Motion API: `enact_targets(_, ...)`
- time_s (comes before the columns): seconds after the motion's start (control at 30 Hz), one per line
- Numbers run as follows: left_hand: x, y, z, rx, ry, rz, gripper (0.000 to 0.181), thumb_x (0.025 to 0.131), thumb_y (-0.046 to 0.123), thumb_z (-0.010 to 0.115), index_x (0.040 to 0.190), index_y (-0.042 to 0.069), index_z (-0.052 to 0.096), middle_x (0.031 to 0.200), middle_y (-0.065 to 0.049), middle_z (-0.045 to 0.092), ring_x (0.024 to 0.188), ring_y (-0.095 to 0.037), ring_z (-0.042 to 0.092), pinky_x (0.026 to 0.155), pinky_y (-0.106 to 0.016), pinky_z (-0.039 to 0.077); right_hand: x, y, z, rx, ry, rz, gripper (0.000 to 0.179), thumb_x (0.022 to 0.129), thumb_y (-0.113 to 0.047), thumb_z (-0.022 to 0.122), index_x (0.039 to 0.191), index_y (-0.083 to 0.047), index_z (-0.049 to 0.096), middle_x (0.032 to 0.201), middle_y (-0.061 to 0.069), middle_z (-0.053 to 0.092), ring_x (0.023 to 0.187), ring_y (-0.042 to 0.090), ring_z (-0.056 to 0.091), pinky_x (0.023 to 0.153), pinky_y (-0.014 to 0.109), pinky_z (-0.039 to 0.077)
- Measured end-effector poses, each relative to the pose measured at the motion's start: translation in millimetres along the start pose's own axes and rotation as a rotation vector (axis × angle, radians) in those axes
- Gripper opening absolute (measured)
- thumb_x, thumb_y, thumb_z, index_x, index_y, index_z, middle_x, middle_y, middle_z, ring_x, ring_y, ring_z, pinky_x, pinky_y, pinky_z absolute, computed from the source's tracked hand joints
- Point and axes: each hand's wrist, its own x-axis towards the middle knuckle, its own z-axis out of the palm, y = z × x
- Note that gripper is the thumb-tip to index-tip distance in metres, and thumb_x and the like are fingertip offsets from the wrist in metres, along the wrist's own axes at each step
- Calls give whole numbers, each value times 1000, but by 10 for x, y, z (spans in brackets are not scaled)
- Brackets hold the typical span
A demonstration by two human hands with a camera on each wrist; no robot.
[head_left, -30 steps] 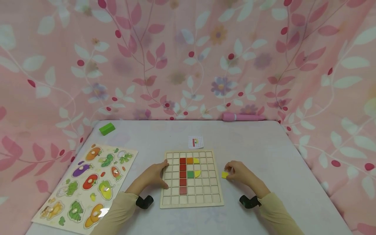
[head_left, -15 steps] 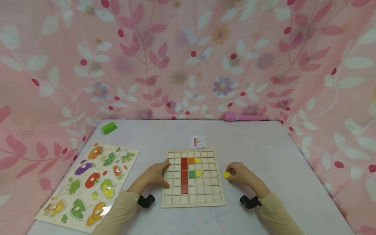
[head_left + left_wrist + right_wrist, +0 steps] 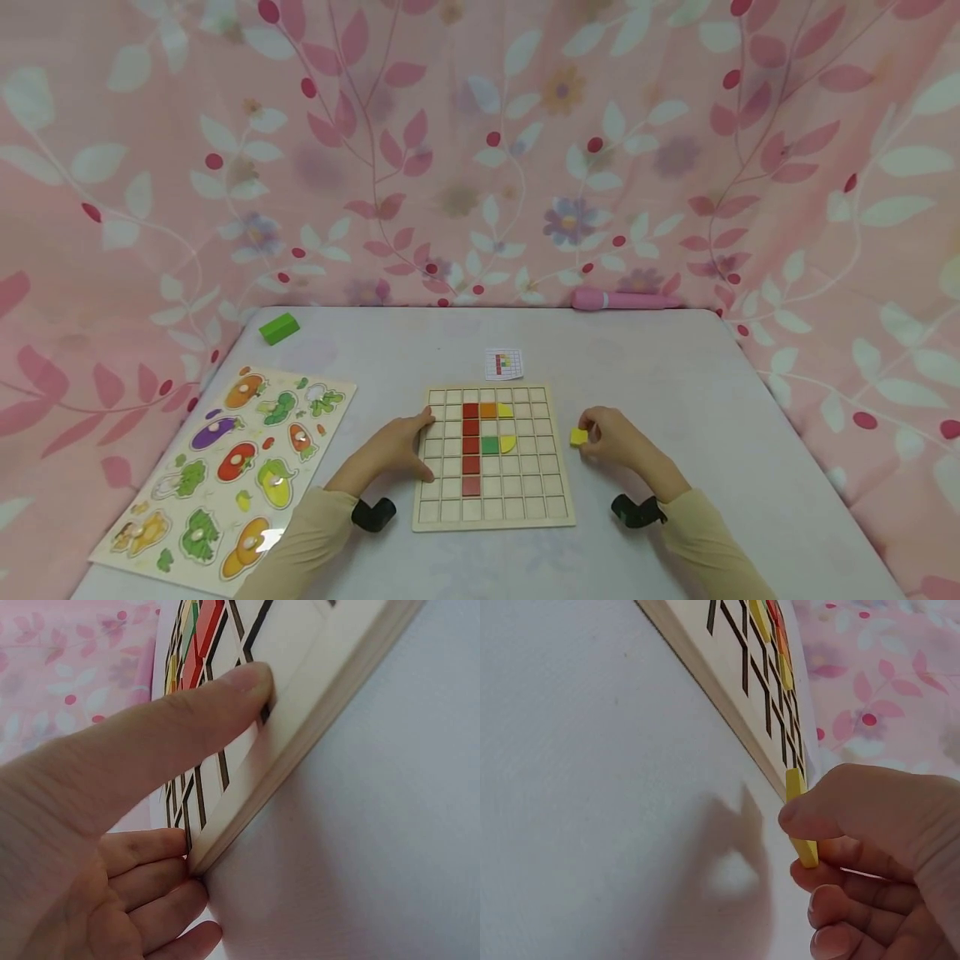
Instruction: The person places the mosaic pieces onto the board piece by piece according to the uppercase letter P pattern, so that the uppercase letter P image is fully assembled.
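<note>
A wooden grid board [image 3: 525,508] lies in the middle of the table, with red, orange, green and yellow tiles in its cells. Along its left edge rests my left hand [image 3: 390,446], thumb and fingers spread apart. The left wrist view has the thumb [image 3: 187,712] lying on the board's rim and the fingertips touching its edge farther along. Just right of the board, my right hand [image 3: 618,437] pinches a yellow tile [image 3: 578,437] between thumb and fingers. That tile [image 3: 793,784] appears edge-on in the right wrist view, over the table, with the hand's shadow below.
A small printed pattern card [image 3: 503,364] lies behind the board. To the left is a vegetable puzzle board [image 3: 176,500], partly under the left sleeve. A green block [image 3: 279,328] sits at the back left, and a pink pen-shaped object [image 3: 624,300] at the back edge.
The right hand has risen slightly with the yellow tile, which has shifted a little away from me. My left hand has stayed on the board's edge.
</note>
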Motion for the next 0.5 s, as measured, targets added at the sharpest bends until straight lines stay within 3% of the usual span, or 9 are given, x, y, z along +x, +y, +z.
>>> enact_targets(0.23, 16, 7, -12, 7, -5, 3, 100, 51, 29, 87, 133, -1, 39, 135, -17, 38, 120, -33, 37, 97, -42, 31, 69, -75, -25, -18, 31, -163, 25, 69, -3, 70, 93, -4, 63, 75, -2, 52, 58, 9, 42, 48, 22, 39)
enact_targets(0.5, -7, 22, -19, 7, -14, -21, 101, 51, 31, 87, 134, 0, 38, 135, -16, 39, 119, -34, 37, 96, -43, 31, 180, -213, -47, -15, 37, -214, 21, 71, -5, 71, 91, -4, 62, 75, -2, 51, 61, 13, 44, 50, 21, 39)
